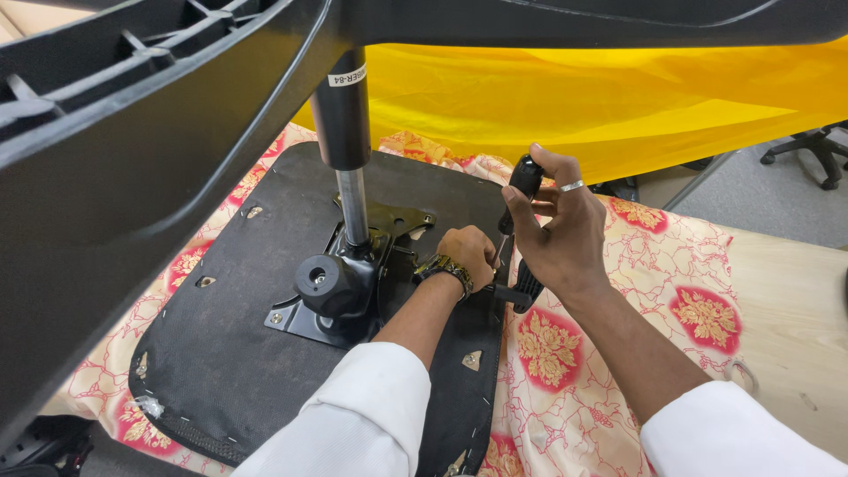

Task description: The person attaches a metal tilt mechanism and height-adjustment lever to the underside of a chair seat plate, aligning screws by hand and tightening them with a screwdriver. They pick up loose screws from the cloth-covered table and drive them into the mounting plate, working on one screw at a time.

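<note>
Upright, a black-handled screwdriver (521, 190) stands near the right edge of the upturned black fabric-covered seat base (230, 353), right hand (556, 230) closed around its handle; left hand (468, 252), fist-curled just beside, steadies its shaft low down

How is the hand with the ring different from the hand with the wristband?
The right hand wears a silver ring, is raised, and grips the black screwdriver handle upright. The left hand wears a dark beaded wristband, sits lower, and is curled by the black metal chair mechanism. Both come out of white sleeves, above the upside-down black seat bottom.
</note>
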